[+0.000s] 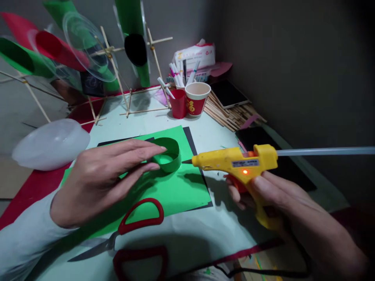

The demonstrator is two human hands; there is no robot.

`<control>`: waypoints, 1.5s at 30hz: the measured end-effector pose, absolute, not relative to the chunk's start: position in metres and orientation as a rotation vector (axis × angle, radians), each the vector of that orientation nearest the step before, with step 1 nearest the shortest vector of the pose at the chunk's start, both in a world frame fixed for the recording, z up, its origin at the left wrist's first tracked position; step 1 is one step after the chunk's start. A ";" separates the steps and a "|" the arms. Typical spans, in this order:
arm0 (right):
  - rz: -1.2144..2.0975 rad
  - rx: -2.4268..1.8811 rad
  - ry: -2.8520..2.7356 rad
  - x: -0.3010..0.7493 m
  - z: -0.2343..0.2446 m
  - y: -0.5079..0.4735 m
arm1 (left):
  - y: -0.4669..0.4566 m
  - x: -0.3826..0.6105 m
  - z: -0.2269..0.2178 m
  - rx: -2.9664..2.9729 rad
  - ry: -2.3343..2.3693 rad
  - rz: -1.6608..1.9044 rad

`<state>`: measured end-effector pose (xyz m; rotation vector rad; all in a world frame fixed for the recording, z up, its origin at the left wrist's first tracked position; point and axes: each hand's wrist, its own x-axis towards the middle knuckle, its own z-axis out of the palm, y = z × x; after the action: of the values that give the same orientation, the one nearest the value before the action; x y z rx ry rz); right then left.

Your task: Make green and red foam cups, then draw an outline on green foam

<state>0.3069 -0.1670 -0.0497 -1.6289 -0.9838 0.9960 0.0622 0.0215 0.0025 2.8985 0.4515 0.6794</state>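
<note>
My left hand (pixel 108 175) pinches a green paper ring (pixel 167 156) between thumb and fingers, holding it on a green paper sheet (pixel 178 191). My right hand (pixel 272 199) grips a yellow hot glue gun (pixel 234 162) with an orange light lit on its side. A clear glue stick (pixel 322 151) pokes out of its back. The gun's nozzle points left and sits a short way from the ring's right side, not touching it.
Red-handled scissors (pixel 137 222) lie near the front edge. Red cups (pixel 190 101) with pens stand behind, beside a stack of wooden sticks (pixel 231 113) and a tissue pack (pixel 196 52). A stick-and-paper-tube frame (pixel 111 58) fills the back left; a white plastic bowl (pixel 51 144) lies left.
</note>
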 end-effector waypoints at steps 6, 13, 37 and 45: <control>1.225 -1.255 -0.699 0.310 -0.049 -0.157 | 0.040 0.070 0.017 2.678 0.832 0.670; 1.312 -1.018 -0.685 0.300 -0.048 -0.146 | 0.059 0.094 0.007 2.600 0.859 0.271; 0.985 -0.983 -0.762 0.232 0.039 -0.030 | 0.030 0.026 0.067 2.305 1.380 1.594; 1.014 -0.948 -0.853 0.213 0.054 -0.014 | 0.024 0.024 0.065 2.328 1.450 1.784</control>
<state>0.2133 -0.0140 0.0538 -0.9485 -0.8533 1.0142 0.0239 0.0240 0.0651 2.3284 1.4496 1.7843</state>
